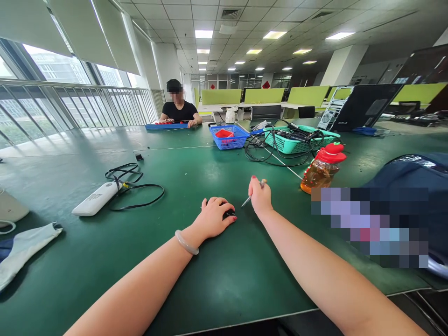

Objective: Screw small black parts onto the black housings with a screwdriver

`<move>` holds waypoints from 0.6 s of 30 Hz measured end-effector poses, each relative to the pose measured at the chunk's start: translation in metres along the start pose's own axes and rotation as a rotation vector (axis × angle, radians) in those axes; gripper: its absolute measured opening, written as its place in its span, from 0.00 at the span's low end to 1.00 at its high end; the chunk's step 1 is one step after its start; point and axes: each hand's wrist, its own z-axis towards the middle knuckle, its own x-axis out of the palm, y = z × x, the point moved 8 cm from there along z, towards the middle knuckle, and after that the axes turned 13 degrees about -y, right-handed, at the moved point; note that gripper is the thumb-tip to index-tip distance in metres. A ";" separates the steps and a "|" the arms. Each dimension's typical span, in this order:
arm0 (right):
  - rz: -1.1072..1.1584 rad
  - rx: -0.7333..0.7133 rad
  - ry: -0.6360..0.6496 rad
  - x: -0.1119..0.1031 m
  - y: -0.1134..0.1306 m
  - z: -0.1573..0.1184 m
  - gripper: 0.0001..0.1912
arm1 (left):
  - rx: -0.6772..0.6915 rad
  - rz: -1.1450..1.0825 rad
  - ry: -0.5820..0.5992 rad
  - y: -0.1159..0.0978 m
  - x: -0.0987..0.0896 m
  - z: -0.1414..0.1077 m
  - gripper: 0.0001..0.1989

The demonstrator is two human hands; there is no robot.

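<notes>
My left hand (215, 217) lies over a small black object, likely a computer mouse (229, 213), on the green tabletop. Its fingers curl around the object and hide most of it; a pale bangle circles the wrist. Just to the right, my right hand (261, 198) is closed around a slim screwdriver (246, 202). The thin metal shaft slants down and left, with its tip beside the black object but apart from it. Most of the handle is hidden in the fist.
A white power strip (98, 199) with a black cord lies left. A red-capped bottle (324, 168) stands right, near a dark bag (413, 177). Farther back are a blue basket (231, 142), a teal basket (290, 145) of cables and a computer case (364, 107). A person (180, 109) sits opposite.
</notes>
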 end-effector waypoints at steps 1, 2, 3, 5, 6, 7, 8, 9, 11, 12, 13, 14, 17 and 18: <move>-0.026 -0.057 0.054 0.004 0.006 -0.004 0.30 | 0.012 0.004 0.005 -0.003 0.000 -0.002 0.14; -0.053 -0.117 0.100 0.008 0.012 -0.009 0.30 | 0.026 0.010 0.011 -0.006 -0.001 -0.004 0.13; -0.084 -0.175 0.133 0.012 0.018 -0.014 0.31 | 0.036 0.016 0.017 -0.008 -0.002 -0.007 0.13; -0.149 -0.268 0.165 0.017 0.028 -0.023 0.31 | 0.045 0.023 0.023 -0.009 -0.006 -0.016 0.13; -0.178 -0.300 0.168 0.018 0.031 -0.026 0.31 | 0.047 0.022 0.026 -0.009 -0.010 -0.021 0.12; -0.204 -0.315 0.165 0.019 0.033 -0.027 0.31 | 0.048 0.021 0.028 -0.007 -0.014 -0.028 0.12; -0.225 -0.312 0.158 0.020 0.033 -0.027 0.31 | 0.048 0.021 0.029 -0.004 -0.020 -0.036 0.12; -0.241 -0.294 0.147 0.020 0.031 -0.024 0.32 | 0.046 0.023 0.031 0.000 -0.026 -0.045 0.12; -0.262 -0.213 0.126 0.017 0.025 -0.017 0.32 | 0.023 0.042 0.030 0.014 -0.041 -0.066 0.12; -0.268 -0.173 0.105 0.015 0.021 -0.013 0.31 | 0.000 0.059 0.027 0.024 -0.049 -0.076 0.12; -0.282 -0.136 0.098 0.012 0.018 -0.009 0.31 | -0.029 0.080 0.022 0.035 -0.059 -0.087 0.12; -0.301 -0.098 0.093 0.010 0.014 -0.005 0.30 | -0.058 0.102 0.018 0.048 -0.068 -0.098 0.13; -0.322 -0.009 0.078 0.000 0.005 0.000 0.29 | -0.139 0.176 -0.011 0.088 -0.099 -0.127 0.14; -0.311 0.019 0.068 -0.004 0.002 0.000 0.29 | -0.164 0.201 -0.022 0.101 -0.109 -0.135 0.15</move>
